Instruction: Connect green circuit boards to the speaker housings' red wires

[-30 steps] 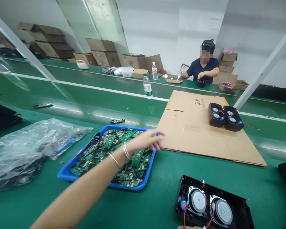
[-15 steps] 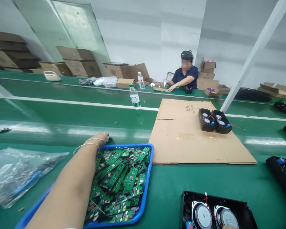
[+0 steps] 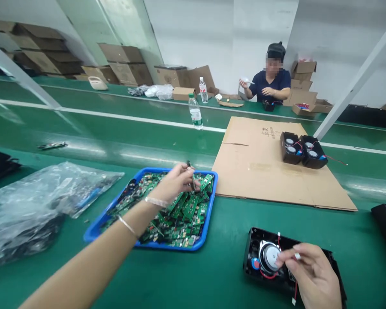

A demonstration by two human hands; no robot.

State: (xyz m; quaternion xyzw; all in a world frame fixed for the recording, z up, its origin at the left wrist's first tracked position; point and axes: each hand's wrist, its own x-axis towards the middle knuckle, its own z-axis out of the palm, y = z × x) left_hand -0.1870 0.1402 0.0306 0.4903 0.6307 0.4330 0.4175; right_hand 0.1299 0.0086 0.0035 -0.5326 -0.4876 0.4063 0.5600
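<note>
My left hand (image 3: 180, 179) is over the blue tray (image 3: 209, 214) of green circuit boards (image 3: 190, 208), its fingers pinched on a small dark part (image 3: 193, 182) too small to name. At the lower right, my right hand (image 3: 315, 272) is above a black speaker housing (image 3: 251, 240), thumb and forefinger together around a thin wire with a white connector (image 3: 297, 256). One round speaker (image 3: 271, 256) shows in the housing beside a blue component (image 3: 255, 263); my right hand covers much of the other speaker.
A flat cardboard sheet (image 3: 257, 180) bears two black speaker housings (image 3: 291, 148). A plastic bag (image 3: 28, 206) lies left of the tray. A bottle (image 3: 196, 113) stands beyond it. Across the bench sits a person (image 3: 273, 81); a slanted post (image 3: 350, 92) rises at right.
My left hand has come back from beyond the tray's far edge to above the boards, with a small part in its fingers. My right hand has risen into view over the housing.
</note>
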